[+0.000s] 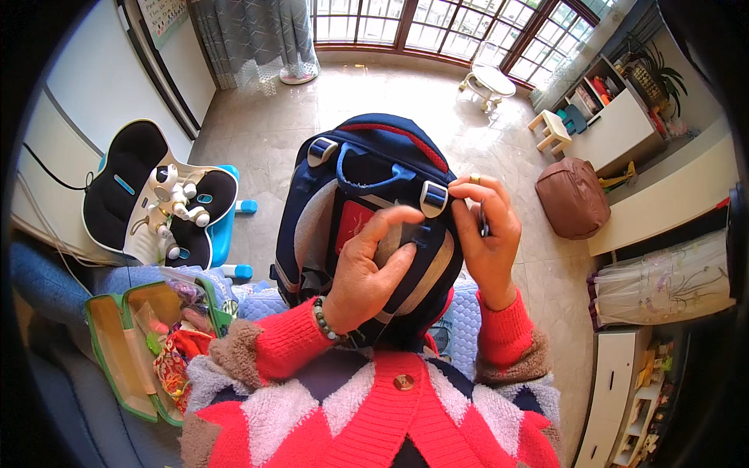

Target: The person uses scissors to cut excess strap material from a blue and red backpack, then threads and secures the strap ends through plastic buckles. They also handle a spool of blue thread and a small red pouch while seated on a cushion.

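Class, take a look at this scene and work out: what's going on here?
A person is handling a dark blue backpack in front of them. The right hand has its fingertips at the edge of a pale-framed strap buckle. The left hand is over the front panel, thumb and forefinger apart; whether it presses there is unclear. An open green-edged case lies at the person's left.

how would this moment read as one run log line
left hand: thumb and forefinger apart over backpack | right hand: at white strap buckle | green-edged case: open, at left
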